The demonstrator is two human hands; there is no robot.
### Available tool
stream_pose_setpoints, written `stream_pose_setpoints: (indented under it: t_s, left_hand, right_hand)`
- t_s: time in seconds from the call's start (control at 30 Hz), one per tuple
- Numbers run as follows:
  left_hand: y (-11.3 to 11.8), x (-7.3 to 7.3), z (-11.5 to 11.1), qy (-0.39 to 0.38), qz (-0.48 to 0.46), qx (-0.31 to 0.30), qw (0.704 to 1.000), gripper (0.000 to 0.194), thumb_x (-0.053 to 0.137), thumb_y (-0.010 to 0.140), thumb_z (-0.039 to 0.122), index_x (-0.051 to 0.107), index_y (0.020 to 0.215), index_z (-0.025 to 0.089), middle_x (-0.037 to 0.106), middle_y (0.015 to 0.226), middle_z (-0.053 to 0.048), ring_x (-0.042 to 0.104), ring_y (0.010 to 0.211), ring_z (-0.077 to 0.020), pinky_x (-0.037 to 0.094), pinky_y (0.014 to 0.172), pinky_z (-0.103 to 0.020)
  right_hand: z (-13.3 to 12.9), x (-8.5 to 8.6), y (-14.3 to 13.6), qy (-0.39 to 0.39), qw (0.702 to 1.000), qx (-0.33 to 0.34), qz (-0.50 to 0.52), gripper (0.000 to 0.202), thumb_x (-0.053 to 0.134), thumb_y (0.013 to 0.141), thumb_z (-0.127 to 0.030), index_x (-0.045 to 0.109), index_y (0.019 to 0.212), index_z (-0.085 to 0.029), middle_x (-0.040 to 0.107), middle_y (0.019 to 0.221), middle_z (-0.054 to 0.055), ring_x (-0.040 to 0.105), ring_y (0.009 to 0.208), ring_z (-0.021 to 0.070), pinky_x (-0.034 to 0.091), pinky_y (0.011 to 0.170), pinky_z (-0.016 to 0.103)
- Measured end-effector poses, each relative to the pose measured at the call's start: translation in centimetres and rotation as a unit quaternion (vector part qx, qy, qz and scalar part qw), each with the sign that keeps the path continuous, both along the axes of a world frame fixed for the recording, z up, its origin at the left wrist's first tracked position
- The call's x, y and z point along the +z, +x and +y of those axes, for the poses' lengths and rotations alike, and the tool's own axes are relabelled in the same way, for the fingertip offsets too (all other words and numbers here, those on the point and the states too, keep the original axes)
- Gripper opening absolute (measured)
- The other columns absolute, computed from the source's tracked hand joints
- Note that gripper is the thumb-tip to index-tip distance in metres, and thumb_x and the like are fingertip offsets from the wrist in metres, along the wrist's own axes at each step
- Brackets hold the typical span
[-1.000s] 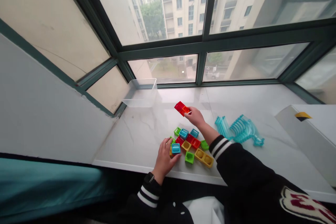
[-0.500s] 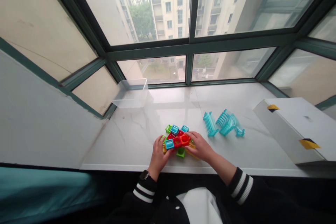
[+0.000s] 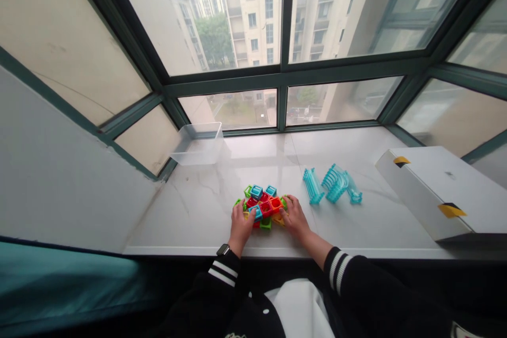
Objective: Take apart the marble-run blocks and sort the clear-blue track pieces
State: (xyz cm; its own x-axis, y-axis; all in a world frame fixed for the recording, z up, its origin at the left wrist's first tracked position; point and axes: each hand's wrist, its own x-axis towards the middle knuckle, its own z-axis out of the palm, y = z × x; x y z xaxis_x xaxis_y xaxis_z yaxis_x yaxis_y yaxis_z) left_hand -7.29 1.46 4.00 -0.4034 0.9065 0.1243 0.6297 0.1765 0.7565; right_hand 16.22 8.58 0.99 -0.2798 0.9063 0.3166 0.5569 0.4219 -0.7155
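Observation:
A cluster of colorful plastic toy building blocks [image 3: 266, 208] lies on the white marble-patterned sill, in red, orange, blue, green and yellow. My left hand [image 3: 241, 228] grips its left side, thumb by a blue block [image 3: 256, 212] at the front. On the other side my right hand [image 3: 296, 220] holds the cluster's right end, fingertips at a green piece and thumb near an orange block [image 3: 276, 203]. A joined row of blue, red and orange runs between the thumbs. Two more blue blocks [image 3: 271, 190] sit behind it. My fingers hide parts of the outer blocks.
Clear turquoise track pieces [image 3: 336, 184] lie right of my hands. A transparent plastic bin [image 3: 200, 157] stands at the back left by the window. A white box [image 3: 435, 179] with yellow-and-black tabs occupies the right. The sill's front edge [image 3: 190, 251] runs just before me.
The view has shifted slightly. My right fingers have moved off the red-orange row to the outer right end, uncovering a green piece. The row sits a little closer over the front green block.

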Motion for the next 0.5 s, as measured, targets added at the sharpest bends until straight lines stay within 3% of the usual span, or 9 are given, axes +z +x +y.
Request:
stream_pose_setpoints:
  t_s: [0.2, 0.3, 0.37, 0.43, 0.5]
  left_hand:
    - [-1.7, 0.6, -0.3, -0.015, 0.074, 0.014, 0.997, 0.039, 0.045, 0.105, 0.038, 0.062, 0.135, 0.020, 0.064, 0.130, -0.014, 0.059, 0.131, -0.0277, 0.044, 0.118, -0.051]
    - [-1.8, 1.7, -1.1, -0.024, 0.137, 0.032, 0.990, 0.040, 0.042, 0.107, 0.039, 0.063, 0.135, 0.019, 0.063, 0.137, -0.017, 0.056, 0.134, -0.0309, 0.043, 0.118, -0.055]
    - [-1.2, 2.8, -1.6, -0.001, 0.178, 0.031, 0.984, 0.044, 0.046, 0.106, 0.041, 0.061, 0.140, 0.018, 0.056, 0.148, -0.019, 0.048, 0.143, -0.0345, 0.040, 0.120, -0.058]
    - [0.3, 3.9, -1.7, 0.036, 0.209, -0.019, 0.977, 0.047, 0.051, 0.104, 0.041, 0.057, 0.146, 0.020, 0.050, 0.157, -0.017, 0.038, 0.152, -0.0359, 0.034, 0.124, -0.060]
    - [2.4, 4.7, -1.5, 0.059, 0.232, -0.124, 0.963, 0.047, 0.055, 0.102, 0.039, 0.058, 0.146, 0.025, 0.049, 0.160, -0.012, 0.033, 0.156, -0.0344, 0.031, 0.127, -0.060]
  right_hand:
    - [0.8, 0.5, -0.2, -0.010, 1.000, 0.021, 0.009, 0.040, 0.037, 0.108, -0.042, 0.057, 0.138, -0.026, 0.051, 0.148, 0.014, 0.050, 0.141, 0.0306, 0.043, 0.121, 0.055]
    - [-0.1, 0.7, 1.2, 0.011, 1.000, 0.013, 0.004, 0.040, 0.050, 0.102, -0.044, 0.056, 0.137, -0.024, 0.053, 0.145, 0.016, 0.050, 0.139, 0.0338, 0.042, 0.119, 0.059]
    - [-1.0, 0.8, 2.3, 0.014, 1.000, 0.019, -0.007, 0.041, 0.061, 0.096, -0.043, 0.057, 0.131, -0.022, 0.060, 0.133, 0.016, 0.056, 0.128, 0.0345, 0.047, 0.114, 0.057]
    - [-1.9, 0.8, 2.9, -0.004, 0.999, 0.039, -0.026, 0.041, 0.068, 0.091, -0.041, 0.060, 0.126, -0.022, 0.065, 0.121, 0.014, 0.062, 0.115, 0.0331, 0.052, 0.105, 0.053]
    - [-2.3, 0.8, 2.9, -0.029, 0.997, 0.058, -0.043, 0.039, 0.070, 0.088, -0.037, 0.062, 0.123, -0.022, 0.069, 0.114, 0.012, 0.065, 0.107, 0.0314, 0.054, 0.099, 0.050]
